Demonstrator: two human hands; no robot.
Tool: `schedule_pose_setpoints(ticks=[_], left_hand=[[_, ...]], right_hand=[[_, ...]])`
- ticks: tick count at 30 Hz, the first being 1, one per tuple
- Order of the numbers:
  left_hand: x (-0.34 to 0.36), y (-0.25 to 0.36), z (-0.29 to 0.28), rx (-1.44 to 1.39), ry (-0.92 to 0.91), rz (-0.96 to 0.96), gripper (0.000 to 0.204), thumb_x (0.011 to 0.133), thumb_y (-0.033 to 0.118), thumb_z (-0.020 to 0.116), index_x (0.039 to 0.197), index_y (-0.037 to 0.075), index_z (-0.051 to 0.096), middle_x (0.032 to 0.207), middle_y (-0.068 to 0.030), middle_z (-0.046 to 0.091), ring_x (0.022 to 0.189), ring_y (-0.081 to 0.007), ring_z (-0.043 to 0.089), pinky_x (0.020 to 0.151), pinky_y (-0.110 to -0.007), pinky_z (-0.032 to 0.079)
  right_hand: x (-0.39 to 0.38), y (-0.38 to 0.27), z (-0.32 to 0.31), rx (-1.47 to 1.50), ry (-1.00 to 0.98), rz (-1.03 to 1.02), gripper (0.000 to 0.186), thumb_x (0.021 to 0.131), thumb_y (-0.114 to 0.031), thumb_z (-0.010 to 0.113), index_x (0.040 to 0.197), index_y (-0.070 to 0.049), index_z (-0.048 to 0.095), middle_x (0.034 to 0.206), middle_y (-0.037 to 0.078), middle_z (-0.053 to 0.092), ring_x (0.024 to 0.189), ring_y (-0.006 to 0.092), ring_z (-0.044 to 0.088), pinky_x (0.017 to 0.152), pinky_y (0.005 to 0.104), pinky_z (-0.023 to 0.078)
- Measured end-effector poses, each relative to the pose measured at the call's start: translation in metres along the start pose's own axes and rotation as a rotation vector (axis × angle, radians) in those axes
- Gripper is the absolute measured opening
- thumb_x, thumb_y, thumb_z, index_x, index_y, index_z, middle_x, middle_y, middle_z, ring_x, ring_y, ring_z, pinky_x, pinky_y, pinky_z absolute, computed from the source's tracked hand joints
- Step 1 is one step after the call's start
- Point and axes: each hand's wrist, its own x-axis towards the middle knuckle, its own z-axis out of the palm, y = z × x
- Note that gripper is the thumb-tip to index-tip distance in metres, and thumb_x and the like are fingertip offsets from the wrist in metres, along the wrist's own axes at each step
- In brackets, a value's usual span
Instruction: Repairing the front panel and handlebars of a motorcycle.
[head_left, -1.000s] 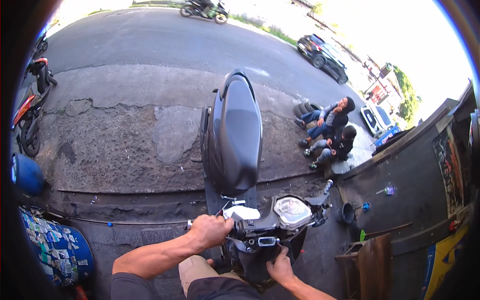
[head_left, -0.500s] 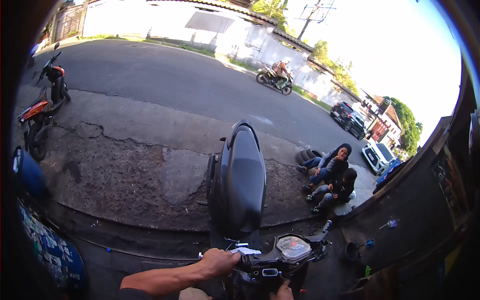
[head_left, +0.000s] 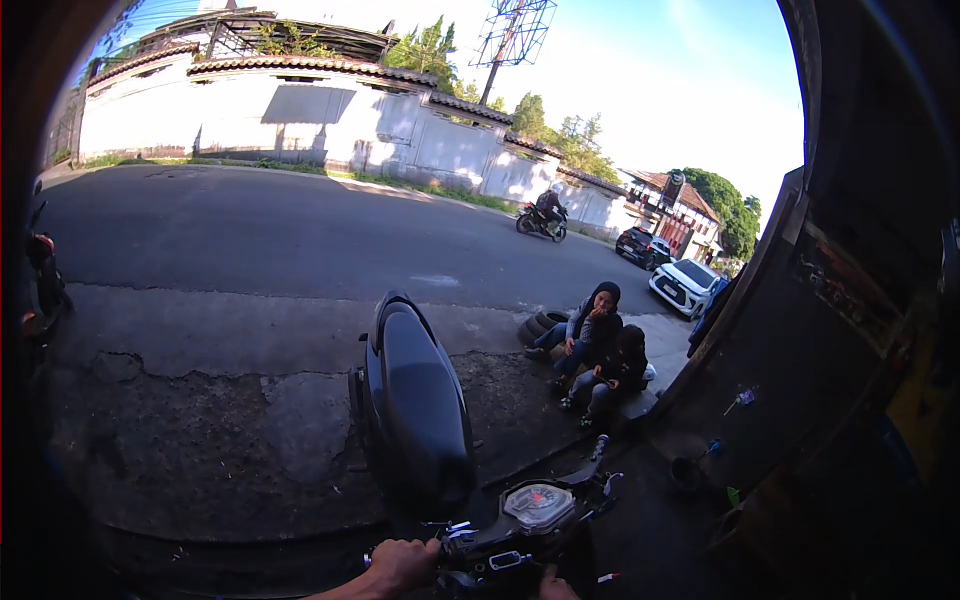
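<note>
Below me stands a motor scooter, its long black seat [head_left: 408,395] pointing away toward the road. My left hand [head_left: 403,566] is wrapped around the handlebar's left-hand end, close to a shiny metal lever [head_left: 459,529]. At the lower edge, my right hand [head_left: 556,586] shows only in part. Its fingers look drawn together just beside a small rectangular reservoir [head_left: 509,561] on the bar; what they hold, if anything, is hidden. Past that sits the clear-covered instrument panel [head_left: 539,506]. The handlebar's far grip [head_left: 600,447] sticks out toward the right, untouched.
Two people [head_left: 603,350] sit beyond the handlebar, next to stacked tyres [head_left: 543,327]. A dark wall [head_left: 770,390] closes off the right. Another scooter [head_left: 43,285] is parked at far left. On the road [head_left: 250,230] are a motorcycle rider [head_left: 547,208] and a white car [head_left: 686,286].
My view has tilted up and turned right, so the scooter appears lower and further left. The rider has moved right toward the dark car. My left hand keeps its grip on the handlebar.
</note>
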Motion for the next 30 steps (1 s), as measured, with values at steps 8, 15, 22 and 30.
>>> schedule_pose_setpoints(ticks=[8,15,22,30], left_hand=[[-0.008,0.003,0.001,-0.053,0.183,0.058,0.028,0.084,0.031,0.063,0.094,0.006,0.057,0.079,-0.0187,0.069,0.075,-0.0387,0.068,0.062,-0.050,0.053],[0.000,0.008,-0.014,-0.004,-0.177,-0.054,0.056,0.082,0.048,0.066,0.112,0.002,0.056,0.098,-0.0215,0.068,0.093,-0.0356,0.069,0.078,-0.046,0.054],[-0.003,0.004,0.002,-0.040,0.197,0.042,0.031,0.078,0.032,0.067,0.094,0.006,0.057,0.076,-0.0186,0.068,0.070,-0.0400,0.067,0.061,-0.052,0.052],[-0.015,0.021,-0.011,0.081,0.186,0.146,0.061,0.081,0.045,0.067,0.119,0.000,0.054,0.111,-0.0251,0.062,0.103,-0.0387,0.062,0.080,-0.046,0.051]], right_hand=[[0.005,-0.007,-0.009,0.076,-0.079,0.069,0.088,0.076,-0.019,0.068,0.129,0.032,0.020,0.078,0.033,0.062,0.070,0.0429,0.064,0.067,0.0484,0.053],[0.004,-0.006,-0.004,0.006,0.040,0.037,0.086,0.078,-0.021,0.067,0.128,0.033,0.022,0.078,0.031,0.062,0.068,0.0414,0.063,0.062,0.0479,0.052],[0.007,-0.006,-0.009,0.093,-0.115,0.115,0.087,0.082,-0.024,0.063,0.132,0.030,0.017,0.084,0.034,0.062,0.079,0.0430,0.065,0.070,0.0483,0.054],[0.006,-0.012,0.000,0.099,0.205,0.119,0.063,0.088,-0.027,0.065,0.132,0.011,0.042,0.080,0.022,0.066,0.070,0.0350,0.065,0.065,0.0423,0.052]])
